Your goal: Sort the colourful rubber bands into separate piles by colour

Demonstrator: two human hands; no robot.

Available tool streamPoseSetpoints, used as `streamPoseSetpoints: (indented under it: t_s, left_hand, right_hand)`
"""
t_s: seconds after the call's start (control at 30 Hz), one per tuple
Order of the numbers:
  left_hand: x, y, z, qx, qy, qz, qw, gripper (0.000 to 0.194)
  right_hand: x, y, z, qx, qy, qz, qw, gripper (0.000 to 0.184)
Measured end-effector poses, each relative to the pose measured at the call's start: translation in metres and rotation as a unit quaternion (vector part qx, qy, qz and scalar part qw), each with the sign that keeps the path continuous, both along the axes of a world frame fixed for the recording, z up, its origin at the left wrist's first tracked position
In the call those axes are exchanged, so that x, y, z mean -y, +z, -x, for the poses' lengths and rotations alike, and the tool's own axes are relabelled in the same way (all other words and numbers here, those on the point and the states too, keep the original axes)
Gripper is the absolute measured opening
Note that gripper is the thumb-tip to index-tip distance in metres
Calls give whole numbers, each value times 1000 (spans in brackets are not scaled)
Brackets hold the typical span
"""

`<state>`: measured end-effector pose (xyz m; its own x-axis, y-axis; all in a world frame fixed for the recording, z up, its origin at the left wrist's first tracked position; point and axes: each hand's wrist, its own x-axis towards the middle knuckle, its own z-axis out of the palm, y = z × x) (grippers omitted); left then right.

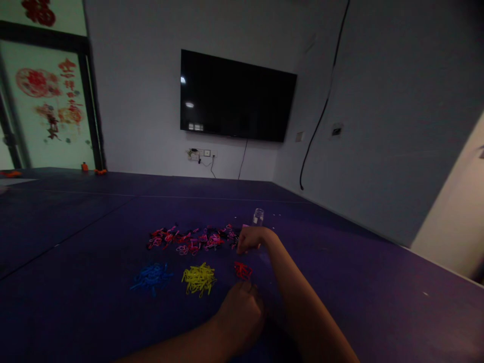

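My right hand reaches to the right end of a long mixed pile of red, pink and black elastic bands. Its fingers point down and are pinched together; what they hold, if anything, is hidden. Nearer to me, my left hand is curled closed just below a small heap of red elastic bands, and its fingertips are mostly out of sight. Left of that heap lie a pile of yellow elastic bands and, farther left, a pile of blue ones.
A clear jar stands behind my right hand on the dark purple surface. Small white specks lie near it. Orange objects sit at the far left by the glass door. A television hangs on the wall ahead.
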<state>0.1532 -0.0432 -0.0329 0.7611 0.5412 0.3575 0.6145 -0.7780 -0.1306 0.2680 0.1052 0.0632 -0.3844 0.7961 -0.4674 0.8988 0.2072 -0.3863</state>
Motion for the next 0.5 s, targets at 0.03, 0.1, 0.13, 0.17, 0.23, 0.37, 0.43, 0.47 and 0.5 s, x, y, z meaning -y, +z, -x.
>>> streamPoseSetpoints:
  t_s: [0.03,0.1,0.13,0.17,0.23,0.37,0.43,0.47,0.5]
  left_hand:
    - [-1,-1,-1,-8,-1,-4,1000,28]
    - [-1,-1,-1,-17,3,1,1000,29]
    - [0,0,-1,-16,11,7,1000,31]
    - [1,2,-1,-10,24,14,1000,33]
    - [3,6,0,4,47,28,998,35]
    - [8,12,2,15,60,41,997,34]
    - [8,12,3,18,51,41,998,33]
    - [8,12,4,21,44,39,998,34]
    - [7,11,4,24,38,35,998,36]
  right_hand:
    - [1,0,2,-13,5,9,1000,13]
    - [3,-1,6,-26,11,28,999,12]
    - [4,-2,8,-24,13,37,999,12]
    - [4,-3,10,-20,14,46,999,12]
    - [5,-5,12,-12,15,57,998,12]
    - [5,-6,8,-11,8,48,999,14]
    - [3,-6,5,-22,3,14,1000,16]
    - [2,-6,4,-32,2,-10,999,17]
    - [0,-6,3,-43,0,-40,998,19]
